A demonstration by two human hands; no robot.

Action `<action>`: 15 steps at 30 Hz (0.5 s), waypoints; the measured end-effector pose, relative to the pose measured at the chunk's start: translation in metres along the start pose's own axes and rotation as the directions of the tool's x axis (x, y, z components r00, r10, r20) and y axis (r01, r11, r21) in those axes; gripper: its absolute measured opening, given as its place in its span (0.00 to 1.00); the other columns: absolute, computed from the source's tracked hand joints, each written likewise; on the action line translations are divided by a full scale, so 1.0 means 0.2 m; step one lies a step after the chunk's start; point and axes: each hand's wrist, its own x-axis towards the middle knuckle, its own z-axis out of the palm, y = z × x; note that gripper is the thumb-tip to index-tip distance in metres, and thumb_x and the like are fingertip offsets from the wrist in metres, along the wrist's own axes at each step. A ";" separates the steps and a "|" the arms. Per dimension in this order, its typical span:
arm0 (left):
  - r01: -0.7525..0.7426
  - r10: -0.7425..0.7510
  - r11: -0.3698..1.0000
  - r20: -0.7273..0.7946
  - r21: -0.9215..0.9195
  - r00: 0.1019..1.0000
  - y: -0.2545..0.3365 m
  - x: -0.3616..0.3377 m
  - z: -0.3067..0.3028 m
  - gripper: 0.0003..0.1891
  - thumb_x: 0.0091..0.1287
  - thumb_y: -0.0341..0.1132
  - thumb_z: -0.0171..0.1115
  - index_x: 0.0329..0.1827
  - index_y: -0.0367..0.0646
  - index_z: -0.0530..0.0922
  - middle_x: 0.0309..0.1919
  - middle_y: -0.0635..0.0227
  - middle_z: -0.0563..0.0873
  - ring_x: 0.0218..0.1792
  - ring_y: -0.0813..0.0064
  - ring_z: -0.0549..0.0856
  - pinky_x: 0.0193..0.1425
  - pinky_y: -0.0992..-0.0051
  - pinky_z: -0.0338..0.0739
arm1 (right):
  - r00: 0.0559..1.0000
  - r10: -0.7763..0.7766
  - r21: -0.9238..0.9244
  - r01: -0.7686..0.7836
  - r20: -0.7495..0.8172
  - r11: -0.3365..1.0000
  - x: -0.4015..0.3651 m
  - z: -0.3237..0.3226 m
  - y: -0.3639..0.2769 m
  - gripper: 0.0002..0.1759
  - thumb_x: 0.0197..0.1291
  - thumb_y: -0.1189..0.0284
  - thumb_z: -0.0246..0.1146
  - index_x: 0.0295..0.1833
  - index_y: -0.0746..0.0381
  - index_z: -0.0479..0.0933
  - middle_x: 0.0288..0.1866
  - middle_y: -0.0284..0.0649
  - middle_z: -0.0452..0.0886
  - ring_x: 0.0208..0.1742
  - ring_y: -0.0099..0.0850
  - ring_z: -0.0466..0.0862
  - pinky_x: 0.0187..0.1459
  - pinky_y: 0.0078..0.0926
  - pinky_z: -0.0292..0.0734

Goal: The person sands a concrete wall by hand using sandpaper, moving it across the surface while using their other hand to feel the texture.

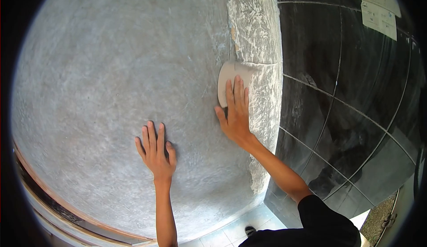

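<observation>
My left hand (155,153) lies flat on the grey wall (98,78), fingers spread and holding nothing. Up and to the right, my right hand (235,113) presses a beige sheet of sandpaper (229,71) against the wall with its fingers stretched over it. The sheet is curved along its left edge and lies partly over a rough, whitish strip (258,29) that runs down the wall's right edge. My palm and fingers hide the lower part of the sheet.
Black tiles (311,38) with pale joints cover the surface to the right, with papers (378,18) stuck near the top. A wooden frame (66,211) edges the wall at lower left. Pale floor tiles (227,231) and a dark shoe (250,230) show below.
</observation>
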 end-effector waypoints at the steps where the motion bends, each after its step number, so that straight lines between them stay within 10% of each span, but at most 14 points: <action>1: 0.002 -0.002 1.000 -0.006 0.002 1.000 0.00 0.00 0.00 0.24 0.68 0.33 0.50 0.68 0.45 0.76 0.73 0.59 0.71 0.76 0.62 0.65 0.80 0.56 0.45 | 1.000 -0.008 0.001 0.008 0.000 1.000 -0.07 0.02 -0.01 0.43 0.66 0.62 0.61 0.79 0.66 0.49 0.82 0.59 0.44 0.81 0.55 0.47 0.77 0.57 0.40; 7: 0.008 -0.008 1.000 0.009 -0.010 1.000 -0.01 0.00 0.00 0.25 0.67 0.32 0.51 0.69 0.46 0.75 0.73 0.60 0.71 0.76 0.62 0.64 0.80 0.56 0.45 | 0.987 -0.104 -0.013 0.107 0.120 0.994 -0.29 0.03 0.01 0.43 0.64 0.62 0.62 0.79 0.66 0.52 0.81 0.59 0.47 0.81 0.55 0.48 0.77 0.57 0.43; 15: -0.002 0.002 1.000 -0.009 -0.003 1.000 0.00 0.00 0.02 0.26 0.66 0.32 0.50 0.69 0.46 0.75 0.73 0.60 0.71 0.76 0.62 0.64 0.80 0.56 0.45 | 0.978 -0.195 -0.024 0.193 -0.080 0.981 0.41 -0.07 -0.01 0.40 0.66 0.65 0.60 0.79 0.64 0.53 0.81 0.57 0.50 0.81 0.54 0.51 0.77 0.56 0.45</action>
